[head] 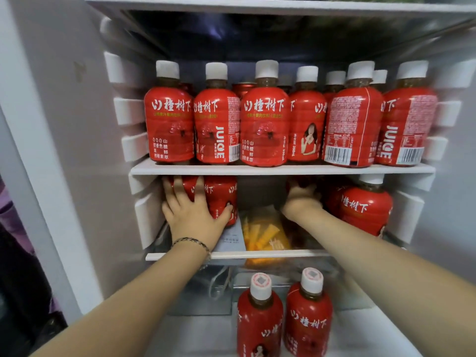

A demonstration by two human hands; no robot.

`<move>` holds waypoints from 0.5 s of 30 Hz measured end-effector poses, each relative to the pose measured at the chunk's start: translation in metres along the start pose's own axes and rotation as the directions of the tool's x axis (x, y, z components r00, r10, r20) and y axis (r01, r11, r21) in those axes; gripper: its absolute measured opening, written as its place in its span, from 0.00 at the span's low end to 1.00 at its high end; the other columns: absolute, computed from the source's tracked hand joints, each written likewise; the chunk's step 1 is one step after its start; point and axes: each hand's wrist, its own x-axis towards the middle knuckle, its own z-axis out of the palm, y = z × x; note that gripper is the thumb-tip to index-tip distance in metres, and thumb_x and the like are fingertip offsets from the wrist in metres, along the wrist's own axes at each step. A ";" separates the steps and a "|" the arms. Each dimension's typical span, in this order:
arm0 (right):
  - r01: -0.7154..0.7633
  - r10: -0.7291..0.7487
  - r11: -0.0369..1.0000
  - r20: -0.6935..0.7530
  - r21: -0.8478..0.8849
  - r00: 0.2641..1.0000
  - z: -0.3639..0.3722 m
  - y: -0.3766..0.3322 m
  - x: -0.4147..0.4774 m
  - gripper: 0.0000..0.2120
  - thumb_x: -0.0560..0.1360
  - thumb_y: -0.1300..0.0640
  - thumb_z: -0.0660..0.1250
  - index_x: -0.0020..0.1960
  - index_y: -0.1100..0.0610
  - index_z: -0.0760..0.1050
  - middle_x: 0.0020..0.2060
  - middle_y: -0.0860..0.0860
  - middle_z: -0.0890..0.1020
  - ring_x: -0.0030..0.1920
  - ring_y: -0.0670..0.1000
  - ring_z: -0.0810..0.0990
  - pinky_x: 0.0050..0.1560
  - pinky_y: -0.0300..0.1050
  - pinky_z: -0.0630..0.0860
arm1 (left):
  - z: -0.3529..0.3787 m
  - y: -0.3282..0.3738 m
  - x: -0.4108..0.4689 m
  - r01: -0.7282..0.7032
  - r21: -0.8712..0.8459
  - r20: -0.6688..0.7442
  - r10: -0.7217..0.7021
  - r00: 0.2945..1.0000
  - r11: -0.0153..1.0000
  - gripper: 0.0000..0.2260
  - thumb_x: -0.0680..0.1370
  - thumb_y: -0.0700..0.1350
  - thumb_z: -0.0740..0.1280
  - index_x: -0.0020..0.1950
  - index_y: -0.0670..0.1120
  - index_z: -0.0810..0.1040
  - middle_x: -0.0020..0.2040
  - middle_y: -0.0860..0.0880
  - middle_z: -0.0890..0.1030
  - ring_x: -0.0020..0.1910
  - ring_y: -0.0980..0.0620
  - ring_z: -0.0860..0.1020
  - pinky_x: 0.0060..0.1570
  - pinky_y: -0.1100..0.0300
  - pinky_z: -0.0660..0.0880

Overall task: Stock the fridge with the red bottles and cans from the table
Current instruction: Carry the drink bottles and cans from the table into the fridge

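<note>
- Nearest: two red bottles stand upright on the white surface at the fridge's foot, touching or nearly so, not yet stocked. Risk: a forearm drawn back low could knock them over.
- Lower shelf, left: left hand, fingers spread flat against two bottles, pressing rather than clasping. Risk: an uneven push tips one into the open middle gap.
- Lower shelf, middle: orange packet lies flat; a bottle sliding onto it would likely stand crooked.
- Lower shelf, right: right hand reaches deep; its fingers are hidden, grip cannot be told. The forearm passes close to an upright bottle; a brush could topple it.
- Far: upper shelf holds a full front row, more bottles and a can behind. No room left there.
</note>
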 end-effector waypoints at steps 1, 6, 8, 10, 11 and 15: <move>-0.008 0.008 0.999 0.003 0.047 1.000 0.005 0.002 0.006 0.29 0.80 0.44 0.53 0.77 0.52 0.49 0.76 0.58 0.49 0.75 0.62 0.51 0.73 0.56 0.52 | 0.001 0.002 0.000 0.008 0.003 0.000 -0.008 1.000 1.000 0.38 0.73 0.64 0.62 0.76 0.52 0.49 0.75 0.40 0.43 0.74 0.40 0.38 0.72 0.45 0.45; 0.048 -0.031 0.992 -0.141 0.119 0.989 0.022 0.005 0.018 0.19 0.81 0.54 0.54 0.70 0.56 0.64 0.70 0.58 0.66 0.70 0.58 0.65 0.70 0.50 0.64 | 0.005 0.001 0.000 -0.008 0.005 -0.054 0.008 0.999 1.000 0.38 0.72 0.63 0.64 0.76 0.49 0.54 0.75 0.36 0.49 0.74 0.37 0.42 0.70 0.42 0.48; 0.145 -0.132 0.988 -0.196 0.056 0.972 0.018 0.008 0.006 0.15 0.81 0.57 0.54 0.65 0.57 0.70 0.63 0.58 0.73 0.64 0.57 0.72 0.60 0.45 0.70 | 0.006 0.001 -0.001 -0.015 0.010 -0.063 0.016 0.998 1.000 0.38 0.72 0.62 0.64 0.76 0.48 0.55 0.75 0.36 0.49 0.74 0.37 0.43 0.70 0.42 0.48; 0.265 -0.255 0.964 -0.232 0.011 0.939 0.010 0.013 -0.015 0.13 0.81 0.57 0.54 0.63 0.56 0.71 0.58 0.57 0.77 0.58 0.57 0.76 0.49 0.43 0.68 | 0.006 0.001 -0.001 -0.021 0.005 -0.065 0.022 0.998 1.000 0.38 0.73 0.62 0.64 0.76 0.48 0.55 0.75 0.36 0.49 0.74 0.37 0.43 0.70 0.42 0.48; 0.332 -0.344 0.939 -0.296 -0.090 0.891 0.005 0.014 -0.026 0.14 0.80 0.57 0.55 0.64 0.54 0.70 0.55 0.57 0.78 0.55 0.58 0.77 0.46 0.43 0.67 | 0.006 0.000 0.000 -0.024 0.000 -0.071 0.024 0.997 1.000 0.38 0.72 0.61 0.65 0.76 0.48 0.55 0.75 0.36 0.49 0.74 0.37 0.43 0.70 0.41 0.48; 0.507 -0.476 0.848 -0.638 -0.151 0.605 0.001 0.023 -0.065 0.15 0.74 0.52 0.68 0.57 0.57 0.76 0.37 0.56 0.83 0.38 0.61 0.81 0.43 0.47 0.72 | 0.008 -0.002 -0.001 -0.034 -0.005 -0.089 0.034 0.995 0.999 0.38 0.72 0.61 0.66 0.76 0.48 0.56 0.75 0.35 0.50 0.74 0.36 0.44 0.69 0.40 0.49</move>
